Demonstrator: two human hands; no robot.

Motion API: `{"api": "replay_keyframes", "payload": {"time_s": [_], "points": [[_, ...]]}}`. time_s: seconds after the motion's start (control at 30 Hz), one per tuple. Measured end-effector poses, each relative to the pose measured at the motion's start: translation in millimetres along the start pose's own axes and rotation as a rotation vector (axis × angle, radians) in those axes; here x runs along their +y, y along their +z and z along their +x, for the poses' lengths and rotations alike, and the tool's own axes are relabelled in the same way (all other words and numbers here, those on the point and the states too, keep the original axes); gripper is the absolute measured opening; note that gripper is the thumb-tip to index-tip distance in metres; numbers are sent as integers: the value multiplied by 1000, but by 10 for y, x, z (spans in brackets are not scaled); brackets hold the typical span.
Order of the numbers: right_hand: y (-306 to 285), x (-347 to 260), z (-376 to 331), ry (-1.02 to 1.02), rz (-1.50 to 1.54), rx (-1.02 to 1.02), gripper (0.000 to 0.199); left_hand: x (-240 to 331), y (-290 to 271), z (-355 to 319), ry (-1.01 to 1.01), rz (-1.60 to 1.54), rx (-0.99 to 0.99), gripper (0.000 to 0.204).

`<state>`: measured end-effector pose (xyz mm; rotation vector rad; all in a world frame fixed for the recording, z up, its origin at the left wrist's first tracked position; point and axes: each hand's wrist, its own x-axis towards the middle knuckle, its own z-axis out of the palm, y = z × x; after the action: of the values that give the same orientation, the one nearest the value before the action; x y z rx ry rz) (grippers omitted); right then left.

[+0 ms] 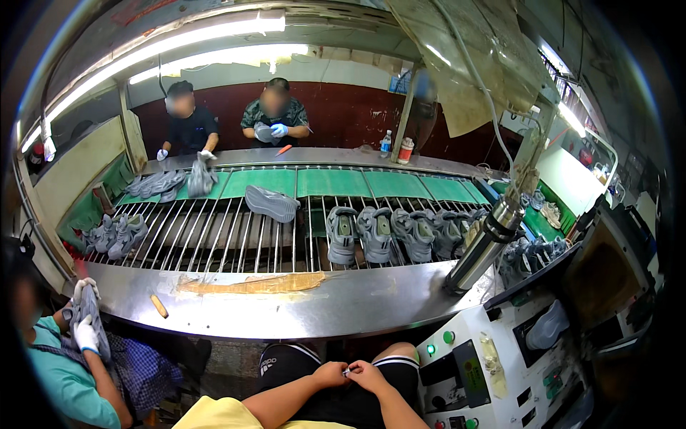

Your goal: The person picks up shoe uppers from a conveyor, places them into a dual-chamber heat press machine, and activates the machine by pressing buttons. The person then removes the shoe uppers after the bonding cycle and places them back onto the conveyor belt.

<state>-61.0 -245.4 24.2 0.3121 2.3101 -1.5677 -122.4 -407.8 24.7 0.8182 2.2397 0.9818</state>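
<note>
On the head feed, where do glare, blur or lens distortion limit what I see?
Head view: the tube light washes out white; the steel ledge shines and its front edge bows; the picture's corners go black. Head view: co-workers' heads are blurred, and the small pale item between left hand and right hand is too small to identify.

Left hand (332, 374), right hand (366, 377) together; fingers (357, 367) curled inward.

On the near side of the steel ledge (371, 304), the left hand (331, 374) and the right hand (367, 377) are pinching a whitish thing (346, 372), too small for identifying. Beyond the ledge, two workers (191, 134) are showing blurred faces. At its right end, a metal tube (480, 249) is partly hiding gray shoes (375, 239).
</note>
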Motion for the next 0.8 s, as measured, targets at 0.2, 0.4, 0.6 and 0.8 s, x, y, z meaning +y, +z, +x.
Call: {"api": "replay_keyframes", "payload": {"time_s": [0.2, 0.4, 0.6, 0.8], "points": [[-129, 44, 12, -66, 115, -214, 23, -62, -23, -48, 50, -86, -60, 40], [-175, -43, -14, -41, 3, -265, 18, -52, -11, -58, 124, -113, -75, 42], [-149, -175, 5, 165, -251, -256, 43, -56, 3, -63, 147, -75, -73, 38], [-98, -179, 67, -27, -289, 39, 42, -193, -3, -22, 72, -182, -36, 39]]}}
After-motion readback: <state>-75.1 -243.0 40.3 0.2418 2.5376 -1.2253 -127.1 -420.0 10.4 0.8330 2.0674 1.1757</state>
